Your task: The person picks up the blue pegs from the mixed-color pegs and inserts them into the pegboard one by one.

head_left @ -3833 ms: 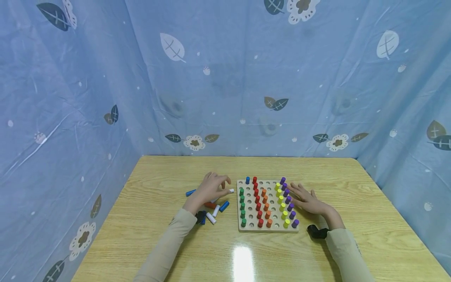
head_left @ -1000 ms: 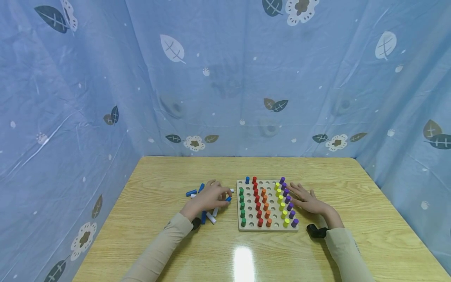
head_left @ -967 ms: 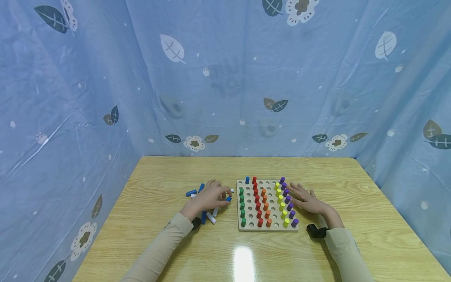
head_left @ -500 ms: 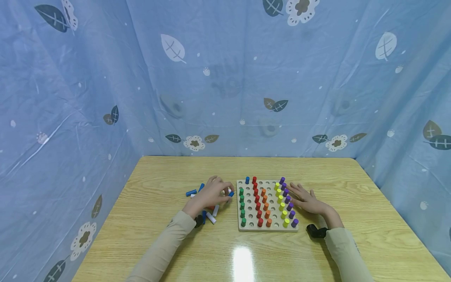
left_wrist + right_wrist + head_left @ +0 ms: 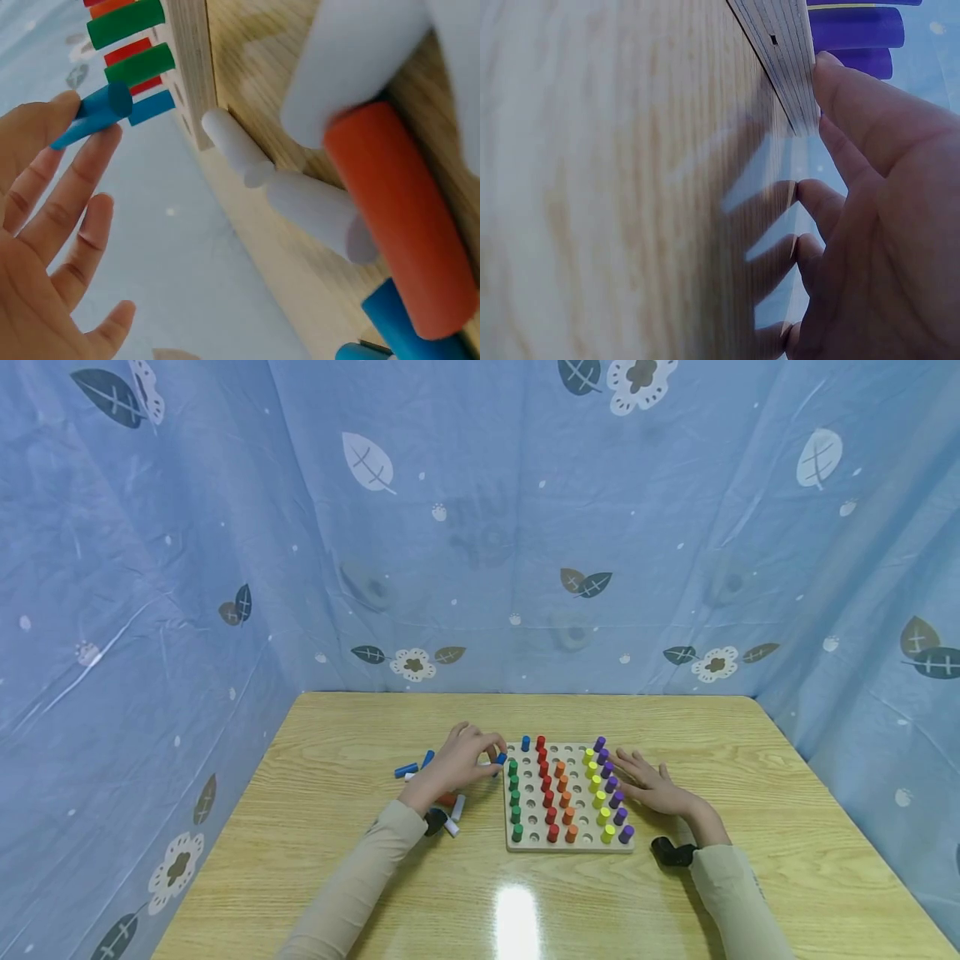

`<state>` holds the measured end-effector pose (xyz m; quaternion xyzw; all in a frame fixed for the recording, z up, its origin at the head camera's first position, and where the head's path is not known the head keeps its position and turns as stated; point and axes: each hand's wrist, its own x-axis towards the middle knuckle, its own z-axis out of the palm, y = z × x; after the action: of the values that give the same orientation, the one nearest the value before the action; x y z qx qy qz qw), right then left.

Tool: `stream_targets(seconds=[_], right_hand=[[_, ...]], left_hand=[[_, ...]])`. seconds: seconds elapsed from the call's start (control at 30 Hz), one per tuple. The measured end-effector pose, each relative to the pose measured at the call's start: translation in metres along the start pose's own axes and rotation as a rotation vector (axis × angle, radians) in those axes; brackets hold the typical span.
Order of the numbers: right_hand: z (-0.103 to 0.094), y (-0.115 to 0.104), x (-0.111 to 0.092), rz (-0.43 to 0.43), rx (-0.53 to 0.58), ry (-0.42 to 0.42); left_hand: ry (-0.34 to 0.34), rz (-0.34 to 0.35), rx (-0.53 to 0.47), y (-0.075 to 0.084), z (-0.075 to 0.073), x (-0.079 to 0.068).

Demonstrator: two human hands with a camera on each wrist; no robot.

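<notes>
Blue peg [image 5: 105, 109] pinched in left hand [image 5: 456, 762]; pegboard [image 5: 543, 849] between that hand and right hand [image 5: 655, 788], which lies relaxed.

— What carries the pieces?
— A pale, wood-grained surface [image 5: 600, 906], rounded at its far corners, a bright reflection [image 5: 517, 920] gleaming on its near half.
— And directly on it?
— A wooden pegboard [image 5: 570, 849] lies flat near the middle. To its left, blue pegs [image 5: 407, 770], white pegs [image 5: 458, 808] and a red-orange peg [image 5: 405, 225] lie loose on their sides, scattered in a close cluster.
</notes>
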<state>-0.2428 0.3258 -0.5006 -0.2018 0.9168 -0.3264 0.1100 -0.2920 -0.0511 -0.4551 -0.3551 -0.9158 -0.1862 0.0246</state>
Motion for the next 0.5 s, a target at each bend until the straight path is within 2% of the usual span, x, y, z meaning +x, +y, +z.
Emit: stream_targets(seconds=[0.5], right_hand=[[-0.001, -0.001, 0.000, 0.003, 0.008, -0.001]], left_hand=[[0.105, 0.021, -0.024, 0.011, -0.003, 0.018]])
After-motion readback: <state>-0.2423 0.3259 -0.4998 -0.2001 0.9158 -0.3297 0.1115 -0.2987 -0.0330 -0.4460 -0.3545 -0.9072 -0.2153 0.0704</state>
